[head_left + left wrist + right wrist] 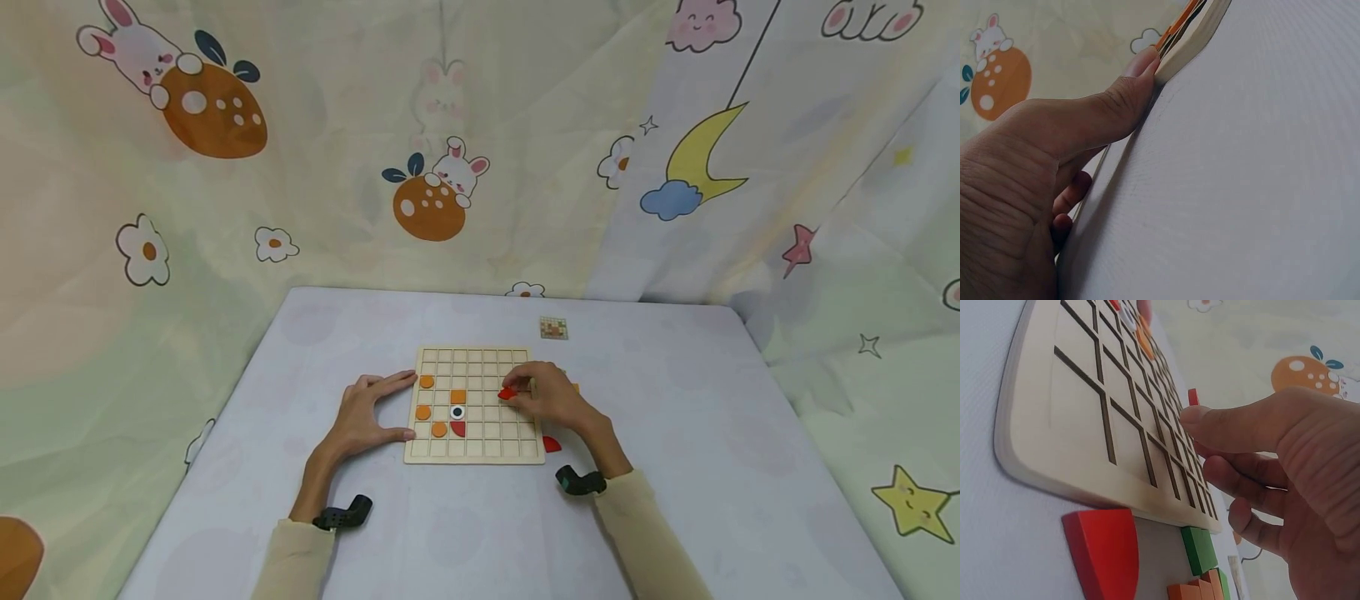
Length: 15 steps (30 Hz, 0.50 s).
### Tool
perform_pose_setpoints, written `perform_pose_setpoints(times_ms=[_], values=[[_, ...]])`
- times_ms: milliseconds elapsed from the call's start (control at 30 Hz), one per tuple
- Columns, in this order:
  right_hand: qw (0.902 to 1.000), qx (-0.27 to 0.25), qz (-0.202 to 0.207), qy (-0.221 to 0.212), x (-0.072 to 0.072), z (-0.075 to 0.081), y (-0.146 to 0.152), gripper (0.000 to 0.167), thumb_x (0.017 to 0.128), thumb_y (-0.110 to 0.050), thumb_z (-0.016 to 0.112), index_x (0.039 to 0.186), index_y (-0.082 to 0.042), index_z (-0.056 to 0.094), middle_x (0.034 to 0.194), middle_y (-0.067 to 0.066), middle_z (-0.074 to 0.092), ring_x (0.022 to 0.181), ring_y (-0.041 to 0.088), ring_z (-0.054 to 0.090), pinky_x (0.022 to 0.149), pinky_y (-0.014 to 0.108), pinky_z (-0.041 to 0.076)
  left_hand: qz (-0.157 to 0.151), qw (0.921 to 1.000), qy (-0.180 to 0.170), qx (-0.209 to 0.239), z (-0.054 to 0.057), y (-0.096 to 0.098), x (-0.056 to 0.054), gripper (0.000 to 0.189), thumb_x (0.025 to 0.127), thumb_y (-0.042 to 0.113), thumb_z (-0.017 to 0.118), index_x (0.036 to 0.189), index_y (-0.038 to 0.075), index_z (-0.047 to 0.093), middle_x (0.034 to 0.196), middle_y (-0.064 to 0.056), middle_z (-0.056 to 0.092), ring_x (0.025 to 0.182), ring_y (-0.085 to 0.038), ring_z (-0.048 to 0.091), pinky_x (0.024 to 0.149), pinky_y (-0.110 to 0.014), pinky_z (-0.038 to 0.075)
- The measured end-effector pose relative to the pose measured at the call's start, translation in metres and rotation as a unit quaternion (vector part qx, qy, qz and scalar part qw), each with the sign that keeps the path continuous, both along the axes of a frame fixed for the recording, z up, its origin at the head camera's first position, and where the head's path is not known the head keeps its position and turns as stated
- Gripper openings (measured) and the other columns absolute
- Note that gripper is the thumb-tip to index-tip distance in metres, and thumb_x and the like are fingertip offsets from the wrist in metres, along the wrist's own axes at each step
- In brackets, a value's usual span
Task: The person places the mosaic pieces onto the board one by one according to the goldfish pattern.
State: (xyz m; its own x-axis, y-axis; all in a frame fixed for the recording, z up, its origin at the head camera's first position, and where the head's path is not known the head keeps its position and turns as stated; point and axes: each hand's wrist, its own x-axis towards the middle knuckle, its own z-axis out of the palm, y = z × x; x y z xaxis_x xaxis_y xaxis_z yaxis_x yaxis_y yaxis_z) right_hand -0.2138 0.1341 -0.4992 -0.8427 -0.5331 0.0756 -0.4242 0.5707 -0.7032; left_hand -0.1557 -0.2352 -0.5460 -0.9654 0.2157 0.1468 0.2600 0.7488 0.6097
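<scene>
A wooden grid board (495,450) lies on the table. On its left half sit three orange discs (427,381), an orange square (457,397), a white disc with a dark centre (457,412) and a red quarter-circle piece (457,428). My left hand (358,421) touches the board's left edge with thumb and fingertips, thumb and fingers spread apart. Over the board's right side, my right hand (553,396) pinches a small red piece (506,392) between thumb and fingers. The fingers hide part of that piece, so its full outline cannot be told.
Another red quarter-circle piece (552,444) lies just off the board's right edge. Green blocks (1199,550) and orange blocks (1191,592) lie beyond it, mostly behind the right hand in the head view. A small patterned card (553,327) lies past the board's far right corner.
</scene>
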Motion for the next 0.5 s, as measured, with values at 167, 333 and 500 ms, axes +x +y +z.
perform_pose_setpoints(times_ms=[167, 333, 500], values=[[0.9999, 0.009, -0.007, -0.005, -0.002, -0.002, -0.006, 0.018, 0.092, -0.006, 0.084, 0.109, -0.012, 0.081, 0.101, -0.003, 0.076, 0.091, 0.013, 0.065, 0.085, 0.030, 0.057, -0.001, 1.0000, 0.001, 0.001, 0.000, -0.001, 0.000, 0.100, 0.070, 0.054, 0.099, 0.158, 0.028, 0.060, 0.166, 0.003, 0.058, 0.125, -0.026, 0.052, 0.109, -0.056, 0.032], [1.0000, -0.001, 0.003, -0.002, -0.003, -0.002, -0.010, 0.020, 0.092, -0.007, 0.086, 0.110, -0.010, 0.081, 0.103, -0.002, 0.077, 0.093, 0.013, 0.066, 0.087, 0.032, 0.058, -0.002, 1.0000, 0.003, -0.002, -0.001, -0.001, 0.000, 0.099, 0.071, 0.055, 0.099, 0.158, 0.028, 0.060, 0.166, 0.003, 0.058, 0.123, -0.025, 0.051, 0.108, -0.056, 0.032], [1.0000, 0.008, 0.001, -0.003, -0.006, -0.002, -0.015, 0.021, 0.091, -0.008, 0.088, 0.111, -0.011, 0.081, 0.104, -0.003, 0.077, 0.094, 0.013, 0.066, 0.088, 0.031, 0.058, -0.003, 1.0000, 0.002, 0.001, 0.000, -0.001, -0.001, 0.099, 0.070, 0.054, 0.099, 0.158, 0.028, 0.061, 0.165, 0.004, 0.058, 0.121, -0.024, 0.051, 0.108, -0.055, 0.033]])
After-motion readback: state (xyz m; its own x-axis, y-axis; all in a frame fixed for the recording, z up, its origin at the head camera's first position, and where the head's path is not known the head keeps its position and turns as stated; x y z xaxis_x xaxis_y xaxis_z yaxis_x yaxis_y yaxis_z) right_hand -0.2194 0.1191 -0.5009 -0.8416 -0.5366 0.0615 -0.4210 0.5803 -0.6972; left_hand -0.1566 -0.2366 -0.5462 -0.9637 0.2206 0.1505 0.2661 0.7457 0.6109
